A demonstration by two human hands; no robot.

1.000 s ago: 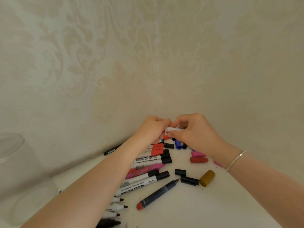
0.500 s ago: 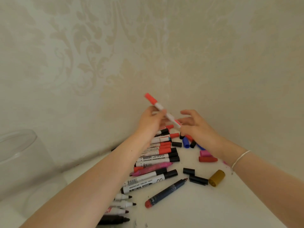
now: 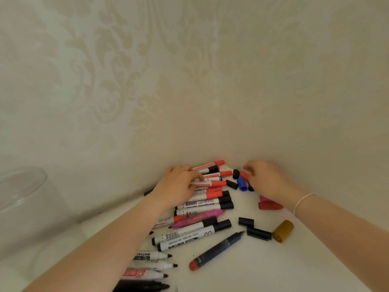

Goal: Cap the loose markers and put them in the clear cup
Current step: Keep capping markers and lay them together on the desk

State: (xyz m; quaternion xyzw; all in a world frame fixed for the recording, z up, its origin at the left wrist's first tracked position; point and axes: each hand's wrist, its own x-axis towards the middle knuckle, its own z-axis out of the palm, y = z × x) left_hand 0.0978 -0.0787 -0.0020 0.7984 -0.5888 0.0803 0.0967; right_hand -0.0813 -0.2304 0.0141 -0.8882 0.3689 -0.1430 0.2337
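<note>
Left hand (image 3: 179,184) is down on the far rows of capped markers, fingers laid over a red-capped whiteboard marker (image 3: 208,183) — whether it's gripping that barrel or just resting on it, I cannot tell. Right hand (image 3: 264,179) hovers over the little cluster of loose caps, fingers loosely curled, nothing visibly pinched; a blue cap (image 3: 242,184) and a black cap (image 3: 231,183) lie just off its fingertips, toward the left hand.

This looks like the pick-a-cap step. Best play, I'd say: match colour first, take the cap by its closed end so the open mouth faces the nib, then bring an uncapped marker to it and push straight along the axis until it seats — no angle, or the nib gets crushed.

Plenty left to do. Uncapped markers (image 3: 155,255) with bare dark tips lie close to the left forearm, near side of the pile. A dark blue marker (image 3: 217,250) with a red end sits alone between the two forearms, tip exposed. A mustard cap (image 3: 283,231) and a dark red cap (image 3: 270,205) lie below the right wrist. The clear cup (image 3: 23,199) stands well off beyond the left forearm, far from both hands, no markers visible in it.
</note>
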